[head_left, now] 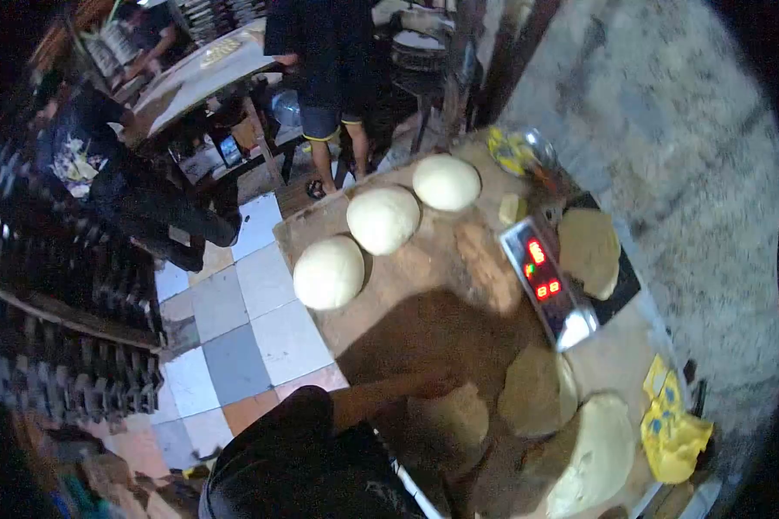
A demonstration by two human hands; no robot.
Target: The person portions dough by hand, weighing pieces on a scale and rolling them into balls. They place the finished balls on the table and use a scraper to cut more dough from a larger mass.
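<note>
Left hand (441, 381) lies in deep shade below the scale (541, 281), at the top edge of a shaded dough lump (459, 424). It is too dark to tell how far open the hand is, or if it grips the dough or just touches it. No right hand can be made out.

Under all this is a brown counter (441, 251). The biggest dough piece (595, 454) sits far below the scale, at the near end. Another dough lump (589, 249) is on the dark plate, just right of the red numbers. One more dough piece (535, 394) lies just below the scale, between the shaded lump and the biggest piece. Three smooth dough balls (383, 221) stand in a row to the left of the scale, and a small dough bit (512, 208) is just above it.

I think the step is weighing dough and making it round. The three balls look done; the lumps near the scale do not. The next move seems to call for a wide, soft hand around the shaded lump, with light pushing so it does not tear or stick.
</note>
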